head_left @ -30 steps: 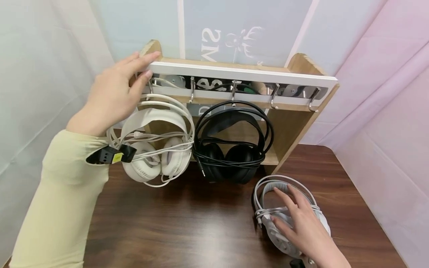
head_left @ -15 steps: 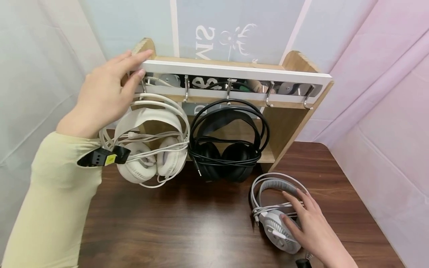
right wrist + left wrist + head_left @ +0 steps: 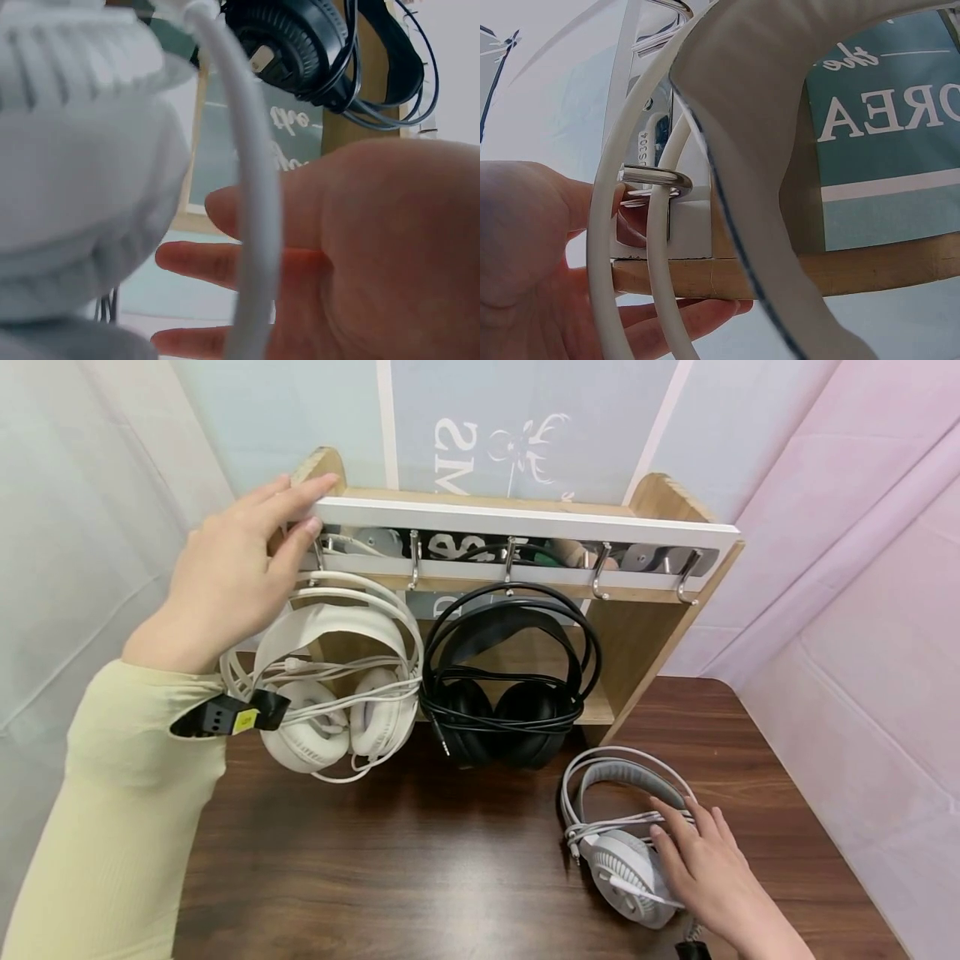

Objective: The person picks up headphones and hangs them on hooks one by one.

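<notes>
My left hand (image 3: 232, 572) grips the left end of a wooden hook rack (image 3: 525, 517), thumb on the front and fingers over the top. In the left wrist view, the white band (image 3: 604, 225) of the headphones passes in front of that hand. White headphones (image 3: 382, 714) hang from the leftmost hook, their cable wound round them. Black headphones (image 3: 465, 702) hang from the middle hook. Grey-white headphones (image 3: 622, 872) lie on the table at the right. My right hand (image 3: 708, 864) is over their right side, fingers spread and relaxed, covering one ear cup.
Two bare hooks (image 3: 602, 572) show on the rack's right half, another between the hanging headphones. The brown wooden table (image 3: 420, 877) extends in front. Pale cloth (image 3: 862, 635) hangs at the right, with a printed backdrop (image 3: 517, 427) behind the rack.
My right hand has shifted a little to the right over the grey-white headphones, uncovering more of the near ear cup. My left hand keeps its hold on the rack. The head view has shifted slightly.
</notes>
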Action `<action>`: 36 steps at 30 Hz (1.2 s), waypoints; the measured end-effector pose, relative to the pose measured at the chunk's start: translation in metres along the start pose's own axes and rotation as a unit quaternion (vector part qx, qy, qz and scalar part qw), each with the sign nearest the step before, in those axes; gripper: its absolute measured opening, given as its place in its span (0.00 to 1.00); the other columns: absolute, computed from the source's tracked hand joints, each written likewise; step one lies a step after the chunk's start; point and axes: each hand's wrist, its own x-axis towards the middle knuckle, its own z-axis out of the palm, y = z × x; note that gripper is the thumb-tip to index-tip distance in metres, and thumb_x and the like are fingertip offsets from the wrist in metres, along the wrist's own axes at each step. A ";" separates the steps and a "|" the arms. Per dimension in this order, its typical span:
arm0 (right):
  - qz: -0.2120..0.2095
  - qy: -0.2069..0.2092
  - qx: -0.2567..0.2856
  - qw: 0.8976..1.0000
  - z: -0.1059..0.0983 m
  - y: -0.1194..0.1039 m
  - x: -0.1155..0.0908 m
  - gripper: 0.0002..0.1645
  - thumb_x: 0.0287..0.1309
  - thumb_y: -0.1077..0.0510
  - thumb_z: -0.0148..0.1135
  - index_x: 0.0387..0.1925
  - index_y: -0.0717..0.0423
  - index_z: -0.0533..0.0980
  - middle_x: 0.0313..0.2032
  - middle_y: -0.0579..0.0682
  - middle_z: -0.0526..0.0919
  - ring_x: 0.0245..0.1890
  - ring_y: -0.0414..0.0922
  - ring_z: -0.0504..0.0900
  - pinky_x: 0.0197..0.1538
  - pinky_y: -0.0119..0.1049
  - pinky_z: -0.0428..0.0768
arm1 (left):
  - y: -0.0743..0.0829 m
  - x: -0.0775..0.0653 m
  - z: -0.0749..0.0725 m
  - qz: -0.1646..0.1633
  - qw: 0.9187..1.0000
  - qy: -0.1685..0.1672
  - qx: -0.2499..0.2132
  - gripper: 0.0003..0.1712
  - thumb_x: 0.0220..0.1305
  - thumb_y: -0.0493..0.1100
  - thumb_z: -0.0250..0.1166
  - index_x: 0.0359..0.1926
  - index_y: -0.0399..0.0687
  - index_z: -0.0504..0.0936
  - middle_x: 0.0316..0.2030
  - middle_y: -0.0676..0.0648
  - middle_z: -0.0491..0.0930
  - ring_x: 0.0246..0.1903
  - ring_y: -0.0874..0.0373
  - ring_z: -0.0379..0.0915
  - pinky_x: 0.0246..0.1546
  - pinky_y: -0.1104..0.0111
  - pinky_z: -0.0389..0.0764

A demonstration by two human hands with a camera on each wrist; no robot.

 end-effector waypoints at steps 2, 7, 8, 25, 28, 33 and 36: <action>0.012 -0.016 0.001 1.000 0.000 0.004 -0.001 0.27 0.71 0.52 0.47 0.63 0.65 0.68 0.60 0.80 0.63 0.65 0.73 0.55 0.71 0.64 0.40 | 0.000 0.000 0.001 0.001 1.000 0.002 -0.001 0.25 0.75 0.52 0.44 0.70 0.73 0.60 0.71 0.43 0.57 0.68 0.35 0.56 0.59 0.32 0.58; 0.043 -0.056 -0.018 0.997 -0.004 0.015 0.000 0.31 0.71 0.49 0.48 0.66 0.65 0.63 0.59 0.84 0.60 0.60 0.78 0.59 0.60 0.71 0.58 | -0.001 0.000 0.001 0.004 1.000 0.003 0.003 0.25 0.75 0.52 0.44 0.70 0.73 0.61 0.71 0.43 0.57 0.68 0.37 0.56 0.59 0.31 0.57; 0.050 -0.065 -0.023 0.996 -0.004 0.017 0.001 0.31 0.71 0.49 0.47 0.67 0.65 0.62 0.59 0.84 0.59 0.57 0.79 0.62 0.56 0.71 0.63 | -0.001 0.000 0.001 0.004 1.000 0.002 0.005 0.25 0.75 0.52 0.44 0.70 0.73 0.60 0.71 0.43 0.57 0.69 0.37 0.55 0.60 0.31 0.57; 0.083 -0.146 -0.042 0.985 -0.014 0.040 0.014 0.36 0.71 0.43 0.46 0.69 0.63 0.59 0.55 0.79 0.67 0.45 0.71 0.78 0.41 0.63 0.76 | 0.000 0.001 0.001 0.002 1.000 0.001 0.007 0.25 0.75 0.52 0.44 0.70 0.73 0.61 0.71 0.43 0.57 0.68 0.35 0.55 0.60 0.31 0.56; 0.085 -0.159 -0.040 0.983 -0.017 0.045 0.016 0.38 0.70 0.40 0.45 0.68 0.63 0.60 0.56 0.80 0.67 0.45 0.71 0.78 0.40 0.63 0.76 | 0.001 0.001 0.002 0.003 1.000 0.000 0.004 0.25 0.75 0.52 0.44 0.70 0.73 0.61 0.71 0.43 0.57 0.68 0.35 0.55 0.61 0.32 0.55; 0.099 -0.192 -0.015 0.976 -0.025 0.057 0.021 0.44 0.70 0.35 0.40 0.67 0.69 0.59 0.57 0.81 0.66 0.53 0.75 0.71 0.45 0.64 0.74 | 0.000 0.001 0.002 0.002 1.000 0.000 -0.002 0.25 0.74 0.51 0.44 0.70 0.72 0.61 0.71 0.44 0.58 0.70 0.41 0.54 0.63 0.33 0.54; 0.108 -0.218 0.010 0.970 -0.029 0.063 0.023 0.45 0.69 0.35 0.40 0.69 0.69 0.56 0.58 0.80 0.67 0.55 0.74 0.71 0.46 0.63 0.75 | -0.001 0.001 0.002 0.000 1.000 0.000 0.000 0.25 0.75 0.51 0.44 0.70 0.72 0.61 0.71 0.44 0.58 0.70 0.43 0.54 0.62 0.34 0.55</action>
